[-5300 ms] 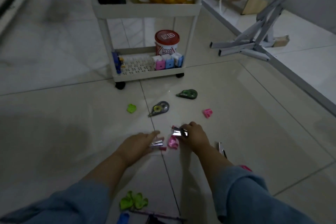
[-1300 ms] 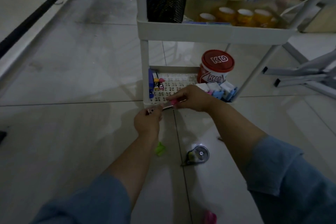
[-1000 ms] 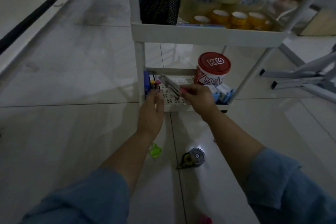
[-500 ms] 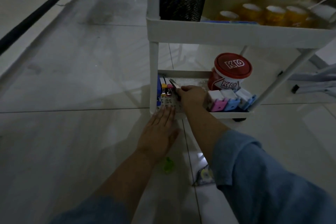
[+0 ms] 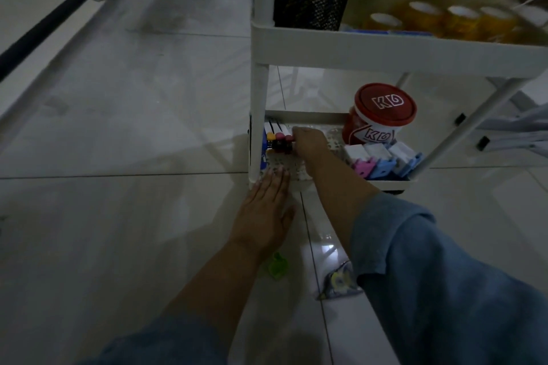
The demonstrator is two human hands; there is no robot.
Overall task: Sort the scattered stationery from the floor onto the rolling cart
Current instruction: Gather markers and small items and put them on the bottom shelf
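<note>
The row of mini staplers (image 5: 278,139), shiny bodies with yellow, pink and red ends, lies packed at the nine o'clock end of the bottom tier (image 5: 394,184) of the rolling cart (image 5: 385,50). The right hand (image 5: 310,142) is against the row's three o'clock side, knuckles up and fingers curled under. Whether they pinch a stapler or hold nothing I cannot tell, since the fingertips are hidden. The left hand (image 5: 264,210) lies flat at six o'clock of the row, fingers straight and released, tips on the tier's front lip, probably steadying the cart. To place well, I judge that a piece should slide in parallel to its neighbours and be freed only once it sits on the perforated plastic floor, since such small smooth bodies tip and scatter easily. At three o'clock of the right hand stand a round red-lidded tub (image 5: 382,115) and boxy white pieces with pink and blue ends (image 5: 382,158). On the glossy floor tiles at six o'clock wait a soft-looking green clip (image 5: 277,267) and a teardrop-shaped correction tape (image 5: 338,281), partly behind the blue sleeve (image 5: 444,290).
</note>
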